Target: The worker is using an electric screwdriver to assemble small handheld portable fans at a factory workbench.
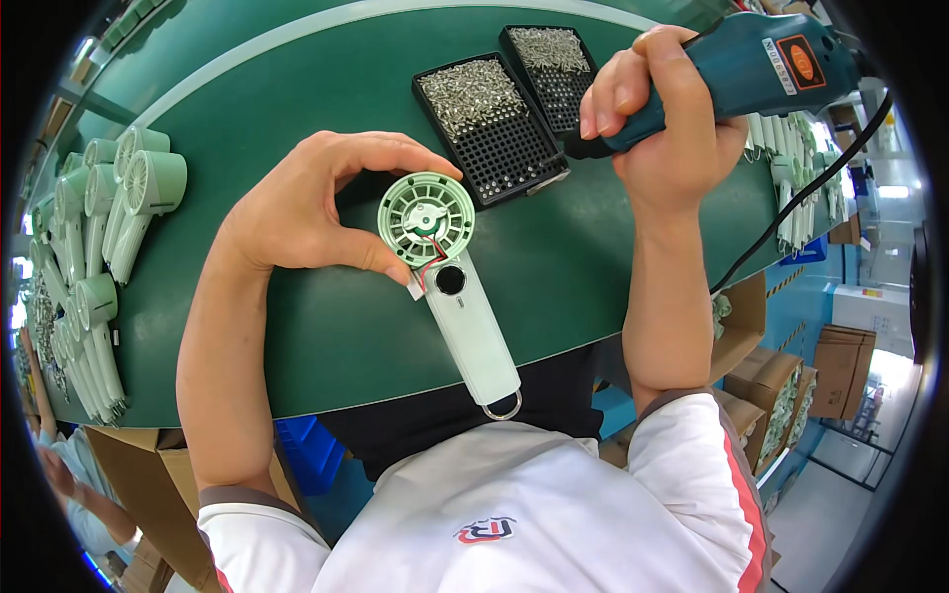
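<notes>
Green workbench (573,267): left hand (306,203) pinching pale-green fan (474,326), thumb opposite fingers; right hand (682,128), fingers curled around teal power screwdriver (730,71).

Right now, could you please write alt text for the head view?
A person's left hand holds a pale green handheld fan by its round head, while the right hand grips a corded teal power tool. Two black trays of small metal parts lie on the green table.

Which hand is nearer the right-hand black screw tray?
Right. The right hand, gripping the teal power tool, is just right of that screw tray; the left hand, holding the pale green fan, is farther off, past the other tray.
</notes>
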Motion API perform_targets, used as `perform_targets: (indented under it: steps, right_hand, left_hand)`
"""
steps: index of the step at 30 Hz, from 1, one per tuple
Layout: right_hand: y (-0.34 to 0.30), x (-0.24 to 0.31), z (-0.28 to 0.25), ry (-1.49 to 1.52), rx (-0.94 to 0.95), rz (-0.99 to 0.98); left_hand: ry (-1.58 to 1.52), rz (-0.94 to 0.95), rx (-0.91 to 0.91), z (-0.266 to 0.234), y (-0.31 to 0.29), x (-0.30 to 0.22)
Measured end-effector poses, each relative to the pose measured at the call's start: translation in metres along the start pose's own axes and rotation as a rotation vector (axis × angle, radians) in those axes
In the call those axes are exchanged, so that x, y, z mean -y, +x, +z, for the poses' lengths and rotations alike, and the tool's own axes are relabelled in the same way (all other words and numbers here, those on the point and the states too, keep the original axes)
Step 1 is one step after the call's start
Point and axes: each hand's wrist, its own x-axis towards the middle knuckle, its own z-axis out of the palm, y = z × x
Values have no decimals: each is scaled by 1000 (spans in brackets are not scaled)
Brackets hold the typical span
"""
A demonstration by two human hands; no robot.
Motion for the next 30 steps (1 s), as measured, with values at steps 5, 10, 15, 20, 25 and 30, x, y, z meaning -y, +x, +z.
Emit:
perform_targets:
  steps: [5, 10, 15, 20, 25, 30]
  right_hand:
    - [-6, 7, 15, -34, 44, -4]
    - [-5, 3, 15, -71, 27, -44]
    - [-4, 1, 12, -100, -63, -16]
    - [-2, -3, 8, -91, -55, -53]
    - [-2, 0, 8, -71, -85, -22]
    - [-3, 3, 16, -138, -87, -38]
  left_hand:
    - [-21, -5, -26, 2, -1, 1]
    - [-10, 16, -31, 3, -2, 1]
    - [0, 18, -22, 3, -1, 0]
    - [-26, 17, -21, 2, -1, 0]
    - [-31, 13, 9, 1, -1, 1]
    - [1, 34, -17, 2, -1, 0]
